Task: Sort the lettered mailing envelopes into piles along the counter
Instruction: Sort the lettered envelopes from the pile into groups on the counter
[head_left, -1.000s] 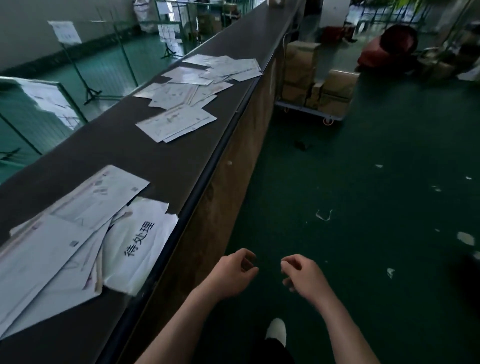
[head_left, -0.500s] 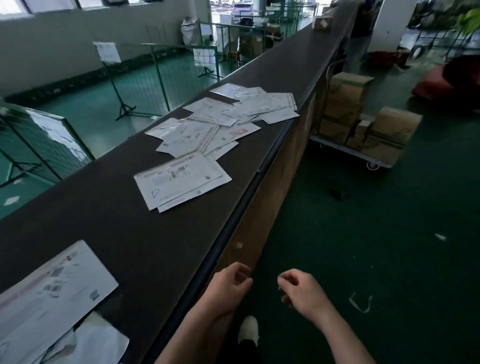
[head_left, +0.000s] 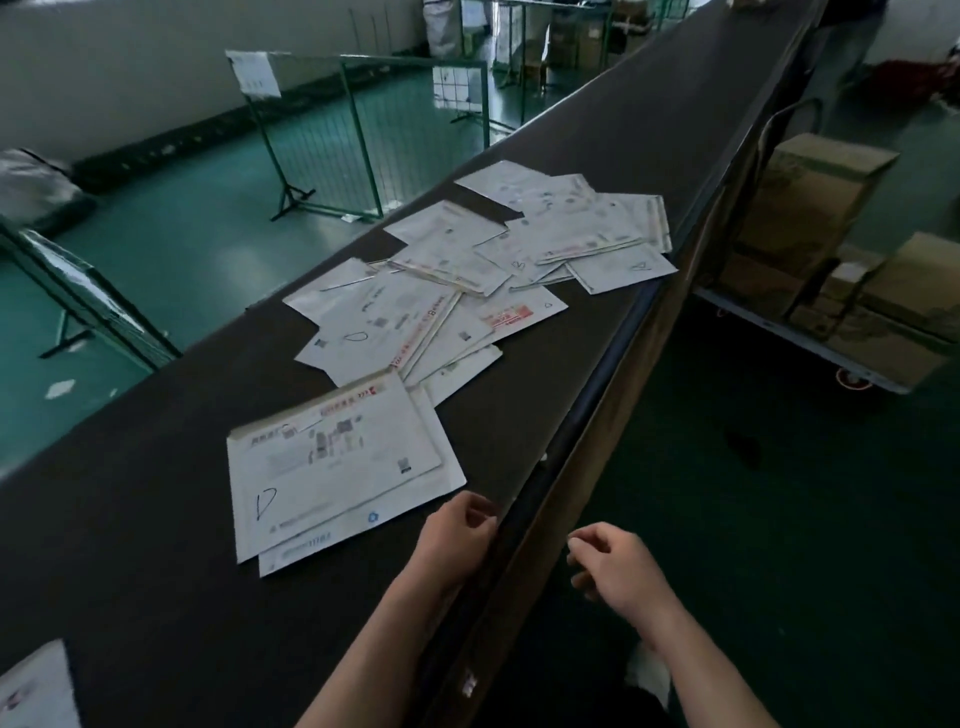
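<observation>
I see my left hand (head_left: 457, 535) over the dark counter's (head_left: 156, 597) near edge and my right hand (head_left: 618, 569) off its right side, both loosely curled and empty, with the lettered envelopes (head_left: 332, 467) piled just beyond, more spread farther along.

An envelope (head_left: 36, 691) at seven o'clock is cut off by the frame's left and bottom edges, its lettering out of view. In the far piles (head_left: 545, 234) toward one o'clock, overlapping envelopes hide one another's faces, and the printed labels blur beyond reading. The cart of cardboard boxes (head_left: 810, 208) at three o'clock runs off the right edge, and both forearms leave the frame at the bottom.
</observation>
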